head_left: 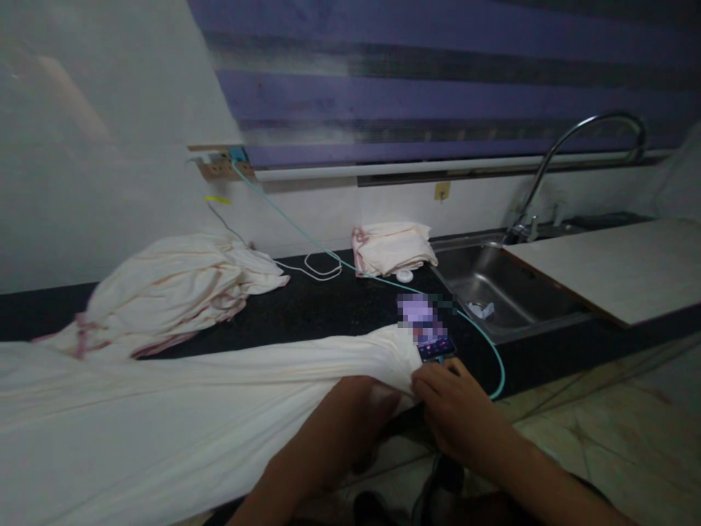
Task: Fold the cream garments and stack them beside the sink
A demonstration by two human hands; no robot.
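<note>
A long white cloth stretches across the counter from the left edge to my hands. Its right end is bunched where my left hand grips it, the fingers curled and partly hidden. My right hand pinches the cloth's end with its fingers closed, just in front of a phone. The phone lies on the counter with its screen lit and partly blurred. A light teal cable loops round to the phone's near end, close to my right fingers.
A heap of white cloth lies at the back left, and a folded cloth by the wall. To the right are a steel sink, a curved faucet and a pale board. A white cable lies on the dark counter.
</note>
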